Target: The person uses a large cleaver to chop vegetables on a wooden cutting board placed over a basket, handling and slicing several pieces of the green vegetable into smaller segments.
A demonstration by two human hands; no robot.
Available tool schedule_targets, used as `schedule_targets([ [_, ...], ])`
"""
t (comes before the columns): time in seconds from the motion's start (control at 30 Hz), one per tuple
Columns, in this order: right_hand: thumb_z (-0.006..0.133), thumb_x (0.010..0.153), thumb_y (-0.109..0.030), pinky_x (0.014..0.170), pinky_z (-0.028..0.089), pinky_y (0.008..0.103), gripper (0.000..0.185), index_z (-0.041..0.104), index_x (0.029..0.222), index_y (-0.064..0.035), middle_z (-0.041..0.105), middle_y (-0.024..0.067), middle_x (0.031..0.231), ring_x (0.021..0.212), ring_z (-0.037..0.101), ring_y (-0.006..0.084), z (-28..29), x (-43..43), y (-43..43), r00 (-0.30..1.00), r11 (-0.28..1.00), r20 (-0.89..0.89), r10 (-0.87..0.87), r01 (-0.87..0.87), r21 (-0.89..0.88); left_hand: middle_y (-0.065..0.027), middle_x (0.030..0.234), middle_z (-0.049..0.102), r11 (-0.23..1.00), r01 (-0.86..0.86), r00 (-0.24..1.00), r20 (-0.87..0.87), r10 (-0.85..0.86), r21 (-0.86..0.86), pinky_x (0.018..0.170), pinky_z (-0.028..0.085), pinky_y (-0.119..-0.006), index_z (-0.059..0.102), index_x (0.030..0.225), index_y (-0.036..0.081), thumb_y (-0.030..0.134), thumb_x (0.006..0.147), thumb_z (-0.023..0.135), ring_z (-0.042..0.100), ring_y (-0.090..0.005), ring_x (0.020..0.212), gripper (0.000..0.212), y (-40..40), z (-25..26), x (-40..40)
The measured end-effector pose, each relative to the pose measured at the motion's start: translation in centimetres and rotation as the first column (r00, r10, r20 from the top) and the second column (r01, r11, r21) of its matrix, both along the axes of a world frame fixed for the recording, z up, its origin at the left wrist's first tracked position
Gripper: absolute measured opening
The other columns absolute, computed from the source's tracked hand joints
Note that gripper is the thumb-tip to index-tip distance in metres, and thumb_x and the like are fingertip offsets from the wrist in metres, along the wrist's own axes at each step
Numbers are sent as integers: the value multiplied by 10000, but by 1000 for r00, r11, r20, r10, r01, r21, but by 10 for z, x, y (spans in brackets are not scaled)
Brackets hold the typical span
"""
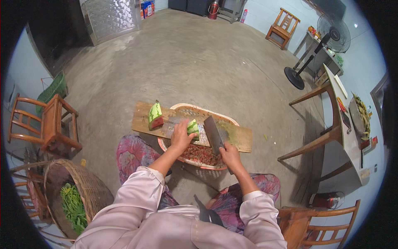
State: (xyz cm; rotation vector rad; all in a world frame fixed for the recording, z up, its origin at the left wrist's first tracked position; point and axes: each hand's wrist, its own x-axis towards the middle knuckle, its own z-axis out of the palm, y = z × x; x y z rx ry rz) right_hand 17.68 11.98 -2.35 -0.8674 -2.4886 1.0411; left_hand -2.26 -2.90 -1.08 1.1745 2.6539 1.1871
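A wooden board (244, 139) lies across an oval plastic basket (214, 114), which holds chopped red and green bits (199, 154). My left hand (181, 133) rests on the board with its thumb and fingers around a piece of watermelon (193, 127), rind side up. In my right hand (230, 155) is the handle of a cleaver (212, 130), its broad dark blade over the board just right of that piece. A larger watermelon wedge (155, 115) with red flesh stands near the board's left end, touched by neither hand.
A wicker basket (93, 186) with leafy greens (73, 204) stands at the lower left, below a wooden chair (59, 124). To the right are a table (346, 133) and a standing fan (293, 77). Another wooden chair (295, 227) is at the lower right.
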Motion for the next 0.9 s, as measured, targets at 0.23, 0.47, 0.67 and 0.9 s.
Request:
schedule_targets([
  [0.23, 543, 873, -146, 582, 497, 440, 188, 580, 852, 38, 615, 205, 641, 577, 634, 347, 11, 0, -6, 992, 980, 87, 95, -109, 168, -184, 1094, 640, 999, 40, 992, 116, -40, 2, 915, 453, -433, 582, 1194, 21, 204, 698, 813, 555, -381, 1026, 577, 10, -20, 3],
  [0.47, 526, 858, -164, 691, 456, 585, 206, 547, 887, 39, 594, 325, 731, 721, 600, 500, 63, -9, -17, 985, 976, 174, -12, -26, 214, -206, 1062, 626, 990, 137, 975, 174, -139, 24, 853, 477, -463, 494, 1253, 38, 176, 744, 774, 578, -399, 1021, 597, 20, -19, 29],
  [0.67, 531, 890, -126, 612, 468, 569, 162, 500, 920, 30, 595, 304, 686, 649, 596, 490, 99, -5, -22, 976, 953, 190, 102, -151, 262, -219, 1064, 617, 984, 164, 978, 122, -172, 75, 851, 475, -464, 458, 1301, 51, 159, 761, 754, 585, -408, 1000, 625, 16, -14, 28],
  [0.9, 526, 886, -129, 623, 472, 570, 192, 489, 944, 50, 588, 317, 671, 662, 603, 494, 116, -7, -27, 942, 946, 304, 143, -220, 237, -209, 1048, 620, 982, 179, 970, 178, -166, -63, 840, 481, -461, 456, 1295, 59, 132, 760, 749, 593, -395, 991, 614, 15, 1, 29],
])
